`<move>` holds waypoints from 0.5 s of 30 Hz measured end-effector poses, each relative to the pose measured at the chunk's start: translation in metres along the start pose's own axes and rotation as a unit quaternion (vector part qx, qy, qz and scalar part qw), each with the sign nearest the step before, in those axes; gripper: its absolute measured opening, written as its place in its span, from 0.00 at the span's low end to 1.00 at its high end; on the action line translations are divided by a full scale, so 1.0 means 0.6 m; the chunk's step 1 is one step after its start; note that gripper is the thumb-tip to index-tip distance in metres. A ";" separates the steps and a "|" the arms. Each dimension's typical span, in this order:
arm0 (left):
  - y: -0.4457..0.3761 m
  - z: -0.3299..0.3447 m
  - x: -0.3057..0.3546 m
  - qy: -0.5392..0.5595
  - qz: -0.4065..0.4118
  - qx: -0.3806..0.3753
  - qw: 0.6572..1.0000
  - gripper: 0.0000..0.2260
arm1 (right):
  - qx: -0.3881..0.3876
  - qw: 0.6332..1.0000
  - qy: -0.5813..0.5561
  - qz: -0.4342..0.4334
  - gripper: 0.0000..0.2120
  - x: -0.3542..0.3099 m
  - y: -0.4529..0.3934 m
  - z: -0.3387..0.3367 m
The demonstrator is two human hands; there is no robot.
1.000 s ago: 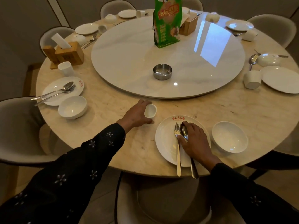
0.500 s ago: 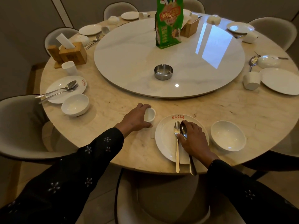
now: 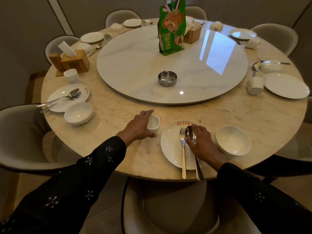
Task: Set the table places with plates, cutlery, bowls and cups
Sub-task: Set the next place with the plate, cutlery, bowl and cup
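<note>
At the near place a white plate (image 3: 170,149) with red lettering carries a fork (image 3: 183,149) and a spoon (image 3: 190,133) side by side, handles over the table edge. My right hand (image 3: 202,144) lies on the plate and pinches the spoon just below its bowl. Left of the plate a small white cup (image 3: 154,124) stands upright, and my left hand (image 3: 139,126) grips its left side. A white bowl (image 3: 233,140) sits right of the plate.
A round marble table (image 3: 118,107) holds a white turntable (image 3: 172,65) with a steel ashtray (image 3: 167,79) and a green bag (image 3: 171,27). Other places with plates, bowls, cups and cutlery ring the table. Wooden napkin holders (image 3: 74,61) stand left. Chairs surround it.
The camera has pulled back and up a little. Both hands stay where they were, left on the cup, right on the spoon.
</note>
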State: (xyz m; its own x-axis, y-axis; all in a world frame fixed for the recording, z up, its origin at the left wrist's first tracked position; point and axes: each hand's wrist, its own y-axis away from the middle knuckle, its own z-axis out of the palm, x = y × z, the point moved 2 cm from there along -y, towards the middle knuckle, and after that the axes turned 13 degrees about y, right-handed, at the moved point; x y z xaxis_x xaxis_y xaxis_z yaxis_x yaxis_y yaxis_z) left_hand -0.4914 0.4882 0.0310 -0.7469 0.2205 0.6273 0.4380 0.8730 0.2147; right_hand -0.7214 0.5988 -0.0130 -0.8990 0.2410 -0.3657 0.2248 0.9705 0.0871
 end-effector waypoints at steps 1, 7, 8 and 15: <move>0.003 -0.007 0.001 0.001 0.007 -0.005 1.000 0.49 | 0.004 1.000 -0.003 0.003 0.31 0.000 0.003 -0.010; 0.016 -0.096 0.002 0.003 0.059 -0.007 0.998 0.48 | 0.078 0.996 -0.020 0.021 0.29 0.015 0.025 -0.093; 0.017 -0.111 0.006 0.003 0.072 0.002 0.997 0.47 | 0.089 0.995 -0.023 0.027 0.29 0.021 0.029 -0.107; 0.023 -0.112 0.085 0.037 0.151 0.022 0.988 0.36 | 0.146 0.985 -0.038 0.080 0.27 0.077 0.079 -0.167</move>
State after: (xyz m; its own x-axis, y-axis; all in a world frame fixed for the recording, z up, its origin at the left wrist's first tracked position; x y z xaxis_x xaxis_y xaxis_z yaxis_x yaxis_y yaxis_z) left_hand -0.4897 0.4824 0.1164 -0.5473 0.4425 0.7104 0.6111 0.7913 -0.0221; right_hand -0.7897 0.6564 0.0672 -0.8145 0.3792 -0.4390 0.4702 0.8748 -0.1168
